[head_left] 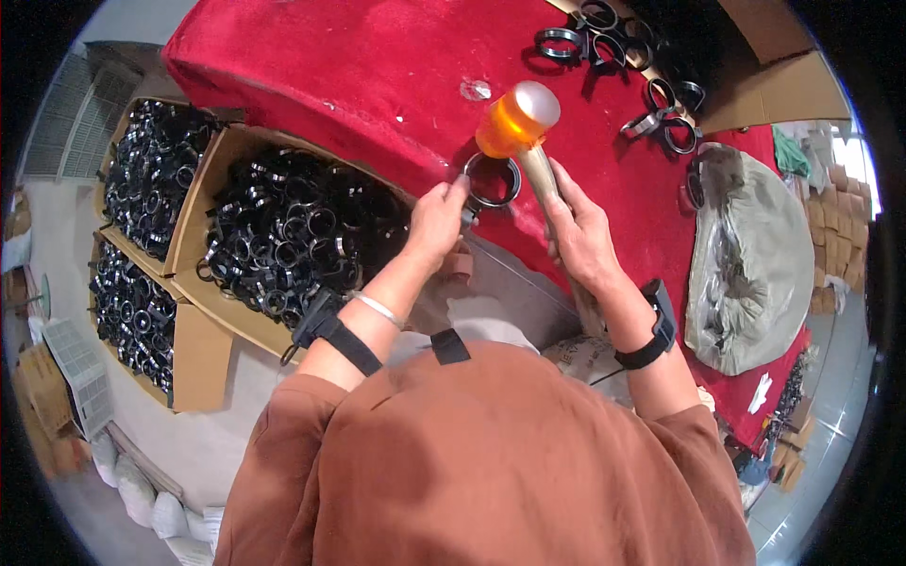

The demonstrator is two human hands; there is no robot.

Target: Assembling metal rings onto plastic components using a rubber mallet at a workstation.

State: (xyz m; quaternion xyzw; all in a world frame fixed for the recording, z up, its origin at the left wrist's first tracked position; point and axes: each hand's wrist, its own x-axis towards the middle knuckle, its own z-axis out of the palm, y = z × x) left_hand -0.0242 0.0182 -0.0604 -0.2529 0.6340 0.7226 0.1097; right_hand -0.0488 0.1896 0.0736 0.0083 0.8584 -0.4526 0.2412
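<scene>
Left hand (pixel 436 223) pinches a black ring clamp (pixel 492 179) at its near edge, holding it flat on the red cloth-covered table (pixel 359 66). Right hand (pixel 578 236) is wrapped tight around the wooden handle of an orange-headed mallet (pixel 516 121), whose head sits just above the ring. Cardboard boxes (pixel 212 189) full of black clamps stand to the left. Farther off, loose clamps (pixel 613 42) lie scattered, beside a grey plastic bag (pixel 755 255).
</scene>
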